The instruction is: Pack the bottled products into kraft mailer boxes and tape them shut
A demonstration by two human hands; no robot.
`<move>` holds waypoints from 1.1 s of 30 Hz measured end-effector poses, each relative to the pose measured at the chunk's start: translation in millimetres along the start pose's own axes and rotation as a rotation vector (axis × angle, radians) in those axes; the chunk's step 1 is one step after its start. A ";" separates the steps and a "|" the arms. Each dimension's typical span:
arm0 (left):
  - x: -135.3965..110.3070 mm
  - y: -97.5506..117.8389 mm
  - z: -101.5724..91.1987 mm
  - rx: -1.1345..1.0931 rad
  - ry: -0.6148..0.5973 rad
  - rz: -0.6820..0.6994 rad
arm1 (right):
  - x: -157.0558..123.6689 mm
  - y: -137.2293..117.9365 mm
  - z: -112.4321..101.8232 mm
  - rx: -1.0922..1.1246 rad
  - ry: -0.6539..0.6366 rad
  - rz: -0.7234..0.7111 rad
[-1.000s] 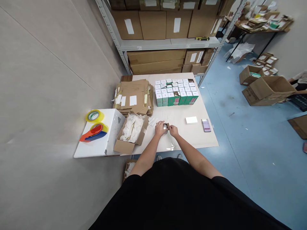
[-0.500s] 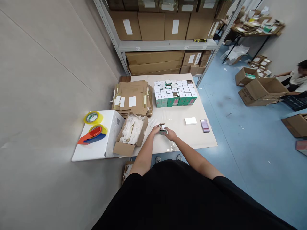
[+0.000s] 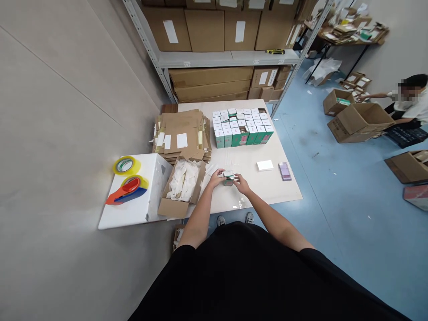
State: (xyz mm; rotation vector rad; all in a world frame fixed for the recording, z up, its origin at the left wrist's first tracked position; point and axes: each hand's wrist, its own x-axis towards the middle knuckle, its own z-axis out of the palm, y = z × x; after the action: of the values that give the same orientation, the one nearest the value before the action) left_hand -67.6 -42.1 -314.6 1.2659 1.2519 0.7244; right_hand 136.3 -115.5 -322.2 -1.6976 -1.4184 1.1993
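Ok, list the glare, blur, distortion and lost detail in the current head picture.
Head view: glints on the table near its front edge; purple item blurred into pixel blocks; shelf uprights splaying toward the top; handled green box too small for detail.

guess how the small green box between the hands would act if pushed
The small green box would probably slide rather than roll, given its flat sides. Its straight walls suggest fairly stiff card. The white top flap looks not fully closed, so it would likely bend first.
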 end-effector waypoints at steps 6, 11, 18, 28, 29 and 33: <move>-14.2 -6.5 5.4 0.099 0.045 0.060 | 2.7 -4.4 4.5 -0.075 0.067 -0.025; -19.3 -1.0 12.5 0.225 0.067 0.134 | 7.2 -9.7 9.3 -0.276 0.124 -0.032; -27.3 -6.5 18.1 0.333 0.094 0.149 | 10.5 -9.6 14.2 -0.363 0.122 -0.039; -21.7 -26.4 21.6 -0.123 0.143 -0.039 | 29.6 11.1 24.3 0.284 0.109 0.130; -19.8 -27.3 21.3 -0.121 0.143 -0.036 | 32.7 12.0 26.2 0.285 0.111 0.137; -6.3 -25.8 16.8 -0.077 0.189 0.002 | 50.6 10.7 31.9 0.288 0.132 0.142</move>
State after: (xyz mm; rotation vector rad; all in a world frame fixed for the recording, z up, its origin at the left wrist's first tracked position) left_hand -59.0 -58.7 -340.0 1.1562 1.3617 0.9022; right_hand 112.2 -72.0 -357.1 -1.6607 -1.0073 1.2743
